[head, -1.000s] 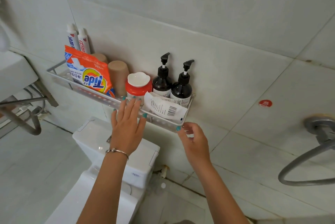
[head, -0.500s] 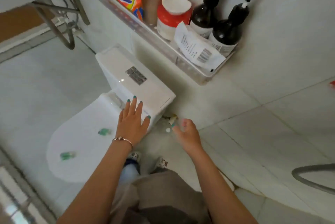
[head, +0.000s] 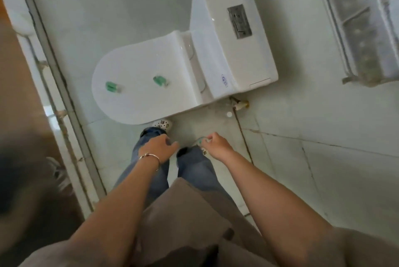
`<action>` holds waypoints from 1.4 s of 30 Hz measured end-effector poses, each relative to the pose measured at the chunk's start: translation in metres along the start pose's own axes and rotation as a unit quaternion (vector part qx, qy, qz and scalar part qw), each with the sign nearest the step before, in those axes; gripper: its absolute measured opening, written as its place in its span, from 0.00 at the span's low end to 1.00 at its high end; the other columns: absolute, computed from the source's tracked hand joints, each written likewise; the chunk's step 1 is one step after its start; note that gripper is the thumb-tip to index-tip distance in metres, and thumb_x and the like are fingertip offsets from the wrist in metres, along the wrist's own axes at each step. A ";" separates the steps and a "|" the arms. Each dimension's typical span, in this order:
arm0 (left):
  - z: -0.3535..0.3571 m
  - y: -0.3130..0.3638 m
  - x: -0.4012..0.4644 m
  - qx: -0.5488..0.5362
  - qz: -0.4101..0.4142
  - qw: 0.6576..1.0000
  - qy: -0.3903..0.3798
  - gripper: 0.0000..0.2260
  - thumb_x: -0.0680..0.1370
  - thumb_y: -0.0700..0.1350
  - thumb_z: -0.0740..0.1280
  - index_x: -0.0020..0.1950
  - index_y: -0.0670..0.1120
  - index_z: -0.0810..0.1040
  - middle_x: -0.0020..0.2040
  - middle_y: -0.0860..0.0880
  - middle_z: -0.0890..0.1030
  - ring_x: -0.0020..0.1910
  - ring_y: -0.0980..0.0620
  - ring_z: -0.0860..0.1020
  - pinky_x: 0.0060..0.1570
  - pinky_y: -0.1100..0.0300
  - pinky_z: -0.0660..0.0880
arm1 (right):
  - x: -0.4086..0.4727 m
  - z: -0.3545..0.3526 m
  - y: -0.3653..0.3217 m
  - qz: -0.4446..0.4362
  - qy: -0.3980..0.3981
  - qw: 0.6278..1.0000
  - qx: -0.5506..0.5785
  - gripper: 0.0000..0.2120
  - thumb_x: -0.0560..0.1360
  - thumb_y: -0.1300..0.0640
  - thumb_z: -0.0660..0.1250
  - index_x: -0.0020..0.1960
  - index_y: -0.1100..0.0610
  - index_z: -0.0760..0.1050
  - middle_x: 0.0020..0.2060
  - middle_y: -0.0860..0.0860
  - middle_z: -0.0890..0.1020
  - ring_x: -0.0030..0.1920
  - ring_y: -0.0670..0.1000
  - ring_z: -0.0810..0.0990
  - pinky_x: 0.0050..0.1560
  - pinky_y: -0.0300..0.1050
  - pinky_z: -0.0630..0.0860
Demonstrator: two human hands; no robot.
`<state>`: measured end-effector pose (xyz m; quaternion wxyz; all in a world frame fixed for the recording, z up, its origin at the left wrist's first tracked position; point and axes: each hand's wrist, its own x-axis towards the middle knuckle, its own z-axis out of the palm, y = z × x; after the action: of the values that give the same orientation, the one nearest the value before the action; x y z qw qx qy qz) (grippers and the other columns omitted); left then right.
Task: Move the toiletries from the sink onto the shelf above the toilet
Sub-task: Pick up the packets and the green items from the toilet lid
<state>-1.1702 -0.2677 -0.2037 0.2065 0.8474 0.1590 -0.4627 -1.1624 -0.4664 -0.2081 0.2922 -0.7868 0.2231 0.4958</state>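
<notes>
A person stands beside the closed toilet [head: 151, 85], looking down; both arms hang low over the jeans. The left hand [head: 158, 148] hangs loosely curled, holding nothing. The right hand [head: 217, 144] is curled too — whether it pinches anything cannot be told. The shelf [head: 358, 29] shows only from beneath at upper right, a clear tray on the wall; its contents are hidden, and no toiletries or sink are in view. Such bottles and tubes likely handle light and slick — best gripped around the body.

Head view, straight down, floorward
</notes>
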 end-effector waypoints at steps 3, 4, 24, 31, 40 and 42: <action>-0.005 -0.019 0.003 -0.032 -0.074 0.996 0.046 0.15 0.74 0.59 0.61 0.48 0.50 0.78 0.42 0.50 0.77 0.46 0.47 0.77 0.42 0.58 0.68 | 0.010 0.006 -0.015 0.009 0.013 1.000 0.004 0.16 0.77 0.45 0.60 0.56 0.57 0.74 0.50 0.53 0.79 0.49 0.54 0.77 0.44 0.44 0.69; -0.007 -0.027 0.005 -0.046 -0.088 0.994 0.050 0.15 0.73 0.59 0.62 0.45 0.49 0.79 0.39 0.51 0.77 0.42 0.47 0.77 0.41 0.58 0.68 | 0.013 0.009 -0.023 0.012 0.014 1.000 0.009 0.15 0.77 0.45 0.60 0.50 0.57 0.74 0.45 0.53 0.79 0.45 0.54 0.77 0.40 0.44 0.69; -0.123 -0.178 0.193 -0.098 -0.029 0.982 0.161 0.24 0.73 0.56 0.68 0.65 0.46 0.70 0.62 0.45 0.74 0.61 0.44 0.72 0.56 0.48 0.72 | 0.157 0.061 -0.211 -0.053 0.192 0.954 -0.226 0.16 0.77 0.52 0.63 0.64 0.50 0.72 0.60 0.50 0.76 0.59 0.54 0.76 0.48 0.45 0.68; -0.127 -0.168 0.251 -0.098 0.032 0.952 0.288 0.27 0.74 0.53 0.68 0.70 0.46 0.66 0.69 0.45 0.68 0.68 0.43 0.64 0.65 0.50 0.63 | 0.214 0.052 -0.229 -0.054 0.265 0.921 -0.279 0.17 0.74 0.58 0.64 0.63 0.53 0.70 0.57 0.53 0.77 0.58 0.57 0.76 0.47 0.47 0.68; -0.114 -0.148 0.255 -0.136 -0.036 0.946 0.293 0.30 0.68 0.53 0.74 0.65 0.45 0.68 0.62 0.43 0.69 0.63 0.42 0.67 0.62 0.54 0.63 | 0.227 0.056 -0.219 -0.039 0.267 0.922 -0.278 0.14 0.73 0.57 0.67 0.58 0.55 0.75 0.54 0.54 0.78 0.55 0.58 0.78 0.42 0.45 0.66; -0.109 -0.150 0.253 -0.198 -0.050 0.942 0.266 0.27 0.69 0.50 0.75 0.63 0.43 0.69 0.61 0.43 0.71 0.61 0.43 0.69 0.59 0.54 0.67 | 0.224 0.059 -0.218 -0.044 0.262 0.925 -0.272 0.09 0.72 0.58 0.66 0.52 0.55 0.78 0.49 0.54 0.79 0.49 0.58 0.79 0.39 0.44 0.66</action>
<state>-1.0290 -0.0644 -0.3958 0.2970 0.8725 0.3390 -0.1888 -0.9697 -0.2810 -0.3802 0.0198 -0.9469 0.1135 0.3003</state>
